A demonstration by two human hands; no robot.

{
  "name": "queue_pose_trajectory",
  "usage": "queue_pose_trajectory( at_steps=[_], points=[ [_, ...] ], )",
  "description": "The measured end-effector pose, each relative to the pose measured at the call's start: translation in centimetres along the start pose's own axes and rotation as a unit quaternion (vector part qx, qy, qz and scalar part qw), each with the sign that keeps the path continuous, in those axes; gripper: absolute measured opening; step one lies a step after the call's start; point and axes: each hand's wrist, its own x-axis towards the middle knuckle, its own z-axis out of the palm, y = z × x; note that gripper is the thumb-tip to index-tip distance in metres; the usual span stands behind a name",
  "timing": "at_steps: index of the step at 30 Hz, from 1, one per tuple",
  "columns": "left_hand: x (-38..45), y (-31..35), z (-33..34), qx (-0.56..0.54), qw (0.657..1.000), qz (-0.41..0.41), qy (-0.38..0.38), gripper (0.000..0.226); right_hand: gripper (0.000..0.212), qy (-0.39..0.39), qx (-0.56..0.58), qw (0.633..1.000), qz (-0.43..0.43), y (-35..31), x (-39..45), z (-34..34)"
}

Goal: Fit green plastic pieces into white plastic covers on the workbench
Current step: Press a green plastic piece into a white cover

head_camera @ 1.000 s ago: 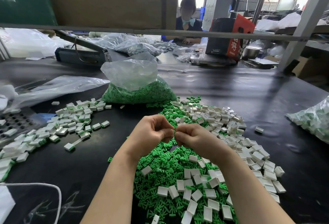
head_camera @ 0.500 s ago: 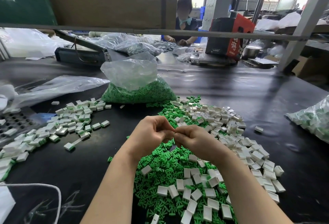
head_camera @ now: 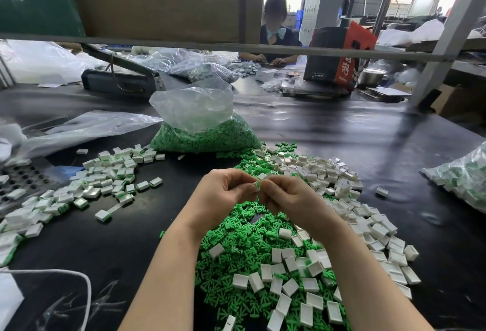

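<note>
Both hands pinching one piece mid-air over the green pile [head_camera: 236, 246] — left hand [head_camera: 223, 194] steadying white cover [head_camera: 256, 186], right hand [head_camera: 286, 196] pressing green insert in. Next, prob. — seat flush, then drop w/ finished pile [head_camera: 105, 180].

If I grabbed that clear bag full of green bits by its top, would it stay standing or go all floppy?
Probably floppy: the clear bag of green pieces has thin, crumpled film that slumps over its load. It likely feels heavy at the bottom, since the pieces pack its lower half. It may spill too, because its top looks open and loose green pieces already lie beside it.
</note>
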Motion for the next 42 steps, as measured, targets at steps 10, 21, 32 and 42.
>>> queue_pose_trajectory(
  at_steps=[10,21,32,42],
  points=[
    [0.5,0.3,1.0,0.025,0.995,0.026,0.09,0.009,0.069,-0.046,0.236,0.962,0.126,0.9,1.0,1.5],
    [0.5,0.7,1.2,-0.033,0.995,0.036,0.092,0.012,0.036,-0.025,0.439,0.894,0.091,0.6,0.9,2.4],
    [0.3,0.7,1.0,-0.069,0.995,0.019,0.073,0.011,0.048,-0.033,0.423,0.901,0.087,0.9,1.2,2.5],
    [0.3,0.9,1.6,-0.048,0.995,0.016,0.088,0.01,0.064,0.006,0.217,0.976,0.031,1.4,1.3,2.4]
  ],
)
